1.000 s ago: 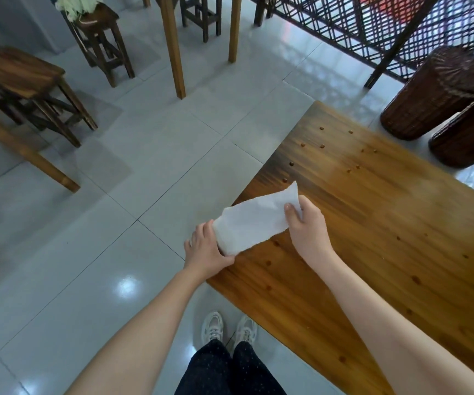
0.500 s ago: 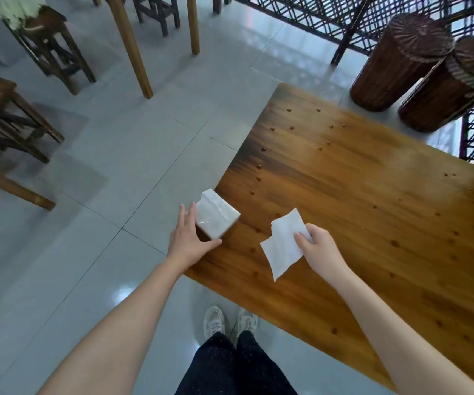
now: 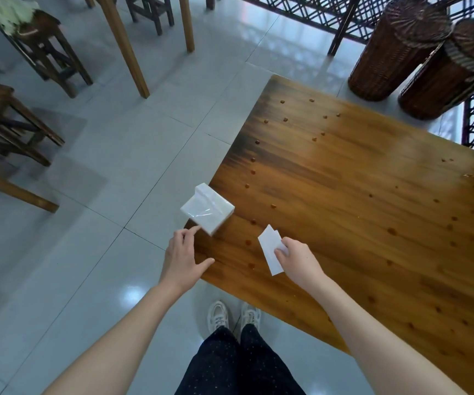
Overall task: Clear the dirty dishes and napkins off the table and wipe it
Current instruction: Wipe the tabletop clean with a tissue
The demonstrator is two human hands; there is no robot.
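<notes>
A folded white tissue is pinched between the thumb and curled fingers of the person's right hand, low over the near left part of a glossy wooden table; whether the paper touches the wood cannot be told. Small brown specks dot the tabletop, most thickly toward the far left corner. They may be crumbs or drips, though some could be knots in the wood. No dishes show on the part of the table in view, so the job appears to be at the wiping stage. Just left of the tissue, a plastic-wrapped tissue pack sits at the table's left edge, seemingly overhanging the grey tiled floor. The left hand is open with fingers spread, and its index fingertip is at the pack's near corner, touching it or just short of it. Two lidded wicker baskets stand beyond the far end, and wooden stools are well away to the left. The main risk is the pack: a nudge from that finger could tip it to the floor. The thin tissue may also tear or smear the specks, or sweep them off the edge.
</notes>
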